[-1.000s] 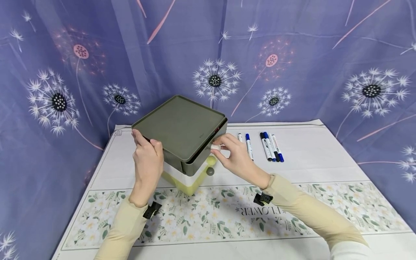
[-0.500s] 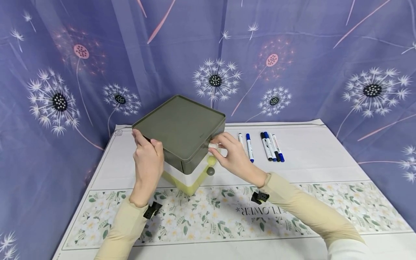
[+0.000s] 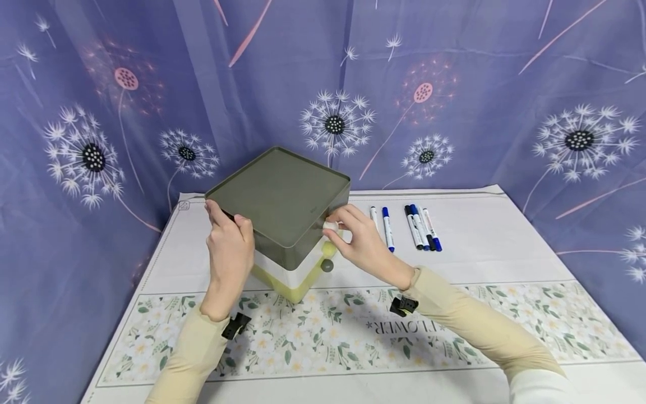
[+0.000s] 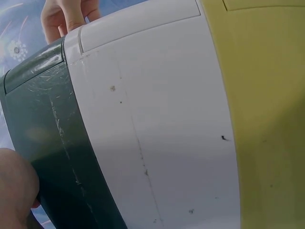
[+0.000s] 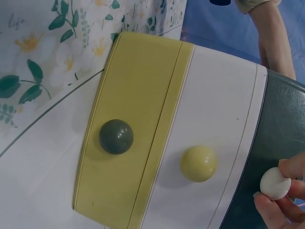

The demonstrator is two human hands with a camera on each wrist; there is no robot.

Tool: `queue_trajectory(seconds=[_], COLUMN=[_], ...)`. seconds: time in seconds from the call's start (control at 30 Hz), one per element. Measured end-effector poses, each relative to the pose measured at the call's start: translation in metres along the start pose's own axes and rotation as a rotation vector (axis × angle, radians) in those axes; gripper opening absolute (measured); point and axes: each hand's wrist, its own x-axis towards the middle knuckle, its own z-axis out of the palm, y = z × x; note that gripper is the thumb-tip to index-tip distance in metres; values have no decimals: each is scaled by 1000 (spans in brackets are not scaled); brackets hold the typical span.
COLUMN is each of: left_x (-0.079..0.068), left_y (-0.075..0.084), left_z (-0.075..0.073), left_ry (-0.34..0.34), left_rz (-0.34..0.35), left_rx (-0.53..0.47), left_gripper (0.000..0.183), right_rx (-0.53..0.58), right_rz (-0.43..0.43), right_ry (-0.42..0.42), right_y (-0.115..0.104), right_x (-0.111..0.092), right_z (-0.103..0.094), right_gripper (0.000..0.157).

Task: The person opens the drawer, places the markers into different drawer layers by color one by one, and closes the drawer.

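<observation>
A small drawer cabinet [image 3: 275, 196] stands cornerwise on the table, with a dark olive top tier over a white tier and a yellow one. My left hand [image 3: 229, 252] grips its top tier at the left edge; some fingertips are hidden there. On the right side, my right hand [image 3: 365, 244] pinches the round white knob [image 5: 275, 183] of the dark top drawer between thumb and fingers. That drawer sits flush in the cabinet. Below it are a yellow knob [image 5: 198, 163] on the white drawer and a dark grey knob [image 5: 116, 137] on the yellow drawer.
Several markers [image 3: 421, 229] with black and blue caps lie side by side right of the cabinet. Another blue-capped marker [image 3: 388, 229] lies closer to the right hand, beside a partly covered one. A purple dandelion-print curtain [image 3: 252, 84] hangs behind the floral-strip tablecloth [image 3: 313, 342].
The top drawer, slightly out a second ago with a dark gap under the top's rim, has been pushed in. My right hand moved slightly left with its knob; my left hand stayed put.
</observation>
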Motion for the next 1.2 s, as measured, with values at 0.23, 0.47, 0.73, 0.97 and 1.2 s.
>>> queue_trajectory(seconds=[0.23,0.47,0.73,0.97,1.2], left_x=[1,1,3,4,4], left_y=[-1,0,3,6,7], left_z=[-1,-5,-12,-13,-12], left_ry=[-34,-108,-175,-190,-184], left_rz=[-31,-92,-162,-187,-214], left_rx=[-36,-163,-232,-235,-248], left_gripper=[64,67,69,72,73], right_rx=[48,108,114,193,167], right_rz=[59,210,424,504,470], right_ry=[14,49,-41,-103,-100], right_y=[-1,-4,-2,3,2], right_x=[-3,-13,-18,-20,-21], right_z=[-1,-1,4,16,22], right_gripper=[18,19,18,17,9])
